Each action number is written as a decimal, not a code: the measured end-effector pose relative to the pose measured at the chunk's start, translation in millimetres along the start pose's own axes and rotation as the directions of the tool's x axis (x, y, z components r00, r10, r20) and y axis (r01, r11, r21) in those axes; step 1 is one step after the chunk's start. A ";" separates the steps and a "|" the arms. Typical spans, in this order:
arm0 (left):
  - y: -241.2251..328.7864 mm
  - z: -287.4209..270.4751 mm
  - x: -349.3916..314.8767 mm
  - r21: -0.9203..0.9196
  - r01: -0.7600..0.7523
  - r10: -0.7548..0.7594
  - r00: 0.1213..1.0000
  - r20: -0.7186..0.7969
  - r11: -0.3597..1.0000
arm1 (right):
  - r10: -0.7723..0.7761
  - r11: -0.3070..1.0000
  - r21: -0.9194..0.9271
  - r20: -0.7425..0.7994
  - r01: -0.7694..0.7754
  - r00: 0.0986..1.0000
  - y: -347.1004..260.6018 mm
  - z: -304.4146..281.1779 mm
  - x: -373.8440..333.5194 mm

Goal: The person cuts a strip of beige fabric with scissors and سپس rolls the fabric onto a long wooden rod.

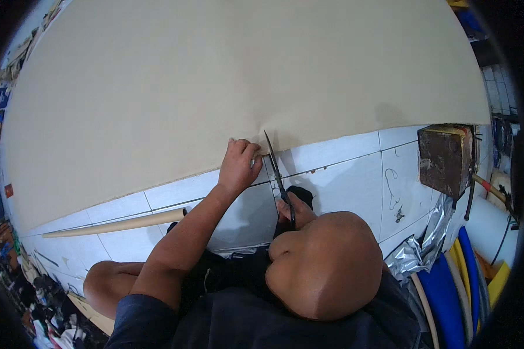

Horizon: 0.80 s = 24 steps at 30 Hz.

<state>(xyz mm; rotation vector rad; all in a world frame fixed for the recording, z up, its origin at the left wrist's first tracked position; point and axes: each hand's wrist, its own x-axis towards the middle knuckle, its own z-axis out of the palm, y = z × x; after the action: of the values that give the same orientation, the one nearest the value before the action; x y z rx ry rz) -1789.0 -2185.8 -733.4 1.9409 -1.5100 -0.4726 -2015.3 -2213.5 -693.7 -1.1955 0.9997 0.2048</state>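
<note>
A large beige sheet (215, 75) lies spread over the floor, its near edge crossing in front of me. At that edge, my left hand (239, 166) is closed, the fingers curled and pinching the sheet's border. Dark metal scissors (278, 177) point away from me, the blades at the sheet's edge close to the left fingers. Their handles are gripped by my right hand (297, 210), which is partly hidden behind a bent knee. Whether the blades have cut into the sheet is hard to make out.
White floor tiles (343, 174) show along the sheet's near side. A long cardboard tube (116, 224) lies at left. On the right stand a brown block (442, 160), crumpled silver foil (410, 256) and blue and yellow rolls (442, 296). Clutter lines the far left.
</note>
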 end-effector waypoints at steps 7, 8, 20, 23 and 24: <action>-4.4 9.7 -2.2 0.095 -0.042 0.042 0.999 -0.004 0.995 | 0.144 0.989 -0.032 0.021 -0.143 0.989 -6.6 9.2 3.5; -5.6 10.5 -2.6 0.098 -0.043 0.044 0.999 -0.005 0.994 | 0.127 0.991 -0.033 -0.003 -0.127 0.992 -13.7 11.7 3.9; -2.8 10.1 -2.7 0.081 -0.034 0.038 0.998 -0.049 0.996 | 0.221 0.972 0.047 0.145 -0.230 0.964 -134.7 -7.3 -64.5; -3.1 13.1 -3.2 0.083 -0.029 0.034 0.998 -0.059 0.996 | 0.320 0.946 -0.047 -0.018 -0.321 0.947 -63.1 10.5 -22.4; 0.2 17.4 -0.5 0.063 -0.036 0.039 0.998 -0.051 0.997 | 0.175 0.975 -0.119 -0.111 -0.188 0.978 -8.6 15.2 5.4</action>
<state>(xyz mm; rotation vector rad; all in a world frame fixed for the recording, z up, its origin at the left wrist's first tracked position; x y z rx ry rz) -1800.2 -2189.8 -746.2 1.9534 -1.5420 -0.3593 -1998.7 -2206.1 -691.6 -1.2413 1.1998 0.3611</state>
